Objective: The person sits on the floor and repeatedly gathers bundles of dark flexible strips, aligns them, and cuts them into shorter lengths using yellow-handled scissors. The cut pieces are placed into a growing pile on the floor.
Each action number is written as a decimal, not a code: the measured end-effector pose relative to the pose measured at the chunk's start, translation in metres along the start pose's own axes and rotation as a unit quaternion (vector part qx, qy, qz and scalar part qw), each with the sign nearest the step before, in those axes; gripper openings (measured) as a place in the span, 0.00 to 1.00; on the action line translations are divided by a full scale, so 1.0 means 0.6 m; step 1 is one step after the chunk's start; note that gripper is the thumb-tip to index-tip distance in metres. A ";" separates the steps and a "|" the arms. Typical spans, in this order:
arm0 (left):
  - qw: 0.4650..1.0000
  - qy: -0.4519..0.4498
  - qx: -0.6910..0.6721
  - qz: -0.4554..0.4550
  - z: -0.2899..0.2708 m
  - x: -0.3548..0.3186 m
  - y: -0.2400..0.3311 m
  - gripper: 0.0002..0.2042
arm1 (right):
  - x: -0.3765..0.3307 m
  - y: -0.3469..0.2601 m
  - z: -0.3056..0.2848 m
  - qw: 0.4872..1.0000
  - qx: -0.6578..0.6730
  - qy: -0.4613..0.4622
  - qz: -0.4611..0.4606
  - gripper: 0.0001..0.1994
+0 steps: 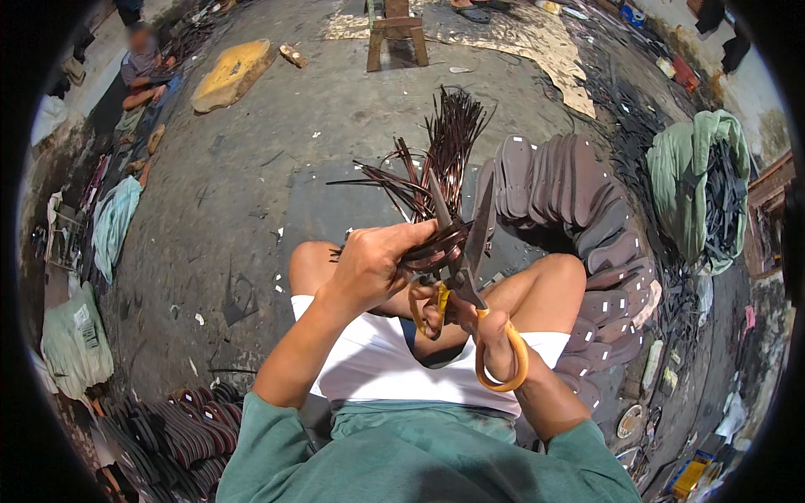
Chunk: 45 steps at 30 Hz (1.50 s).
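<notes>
My left hand (373, 264) grips a bundle of dark brown rubber sandal straps (444, 159) that fans upward and to the left above my knees. My right hand (486, 331) holds large scissors with orange handles (503, 356); the steel blades (470, 235) are spread apart around the straps just right of my left fingers. Both hands work over my lap, between my bare knees.
A curved row of dark brown sandal soles (587, 218) stands at my right. A green sack of dark straps (700, 189) lies farther right. More soles (180, 432) pile at lower left. A wooden stool (396, 33), a yellow block (233, 74) and a seated person (142, 67) are beyond.
</notes>
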<state>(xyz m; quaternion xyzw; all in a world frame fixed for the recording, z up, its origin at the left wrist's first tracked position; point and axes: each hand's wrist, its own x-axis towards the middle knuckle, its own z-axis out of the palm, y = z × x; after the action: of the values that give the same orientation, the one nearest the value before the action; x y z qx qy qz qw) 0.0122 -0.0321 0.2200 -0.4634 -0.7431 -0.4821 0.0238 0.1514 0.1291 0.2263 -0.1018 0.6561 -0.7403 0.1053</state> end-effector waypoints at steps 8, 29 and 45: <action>0.998 -0.006 0.048 0.034 0.001 0.000 -0.010 0.27 | -0.021 0.004 0.010 0.991 0.120 0.058 0.014 0.43; 0.994 -0.073 0.079 -0.006 0.006 -0.033 -0.034 0.24 | -0.055 0.099 0.018 0.990 0.091 0.097 0.056 0.36; 0.758 0.340 -0.408 -0.378 -0.181 0.020 -0.281 0.08 | 0.305 0.379 -0.083 0.881 -0.432 0.133 0.135 0.19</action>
<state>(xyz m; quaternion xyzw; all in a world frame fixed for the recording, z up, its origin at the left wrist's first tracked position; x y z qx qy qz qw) -0.1591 -0.1219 0.1667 0.0840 -0.5337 -0.8355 -0.1003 -0.0329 0.0966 -0.0030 0.0523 0.9262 -0.3681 0.0616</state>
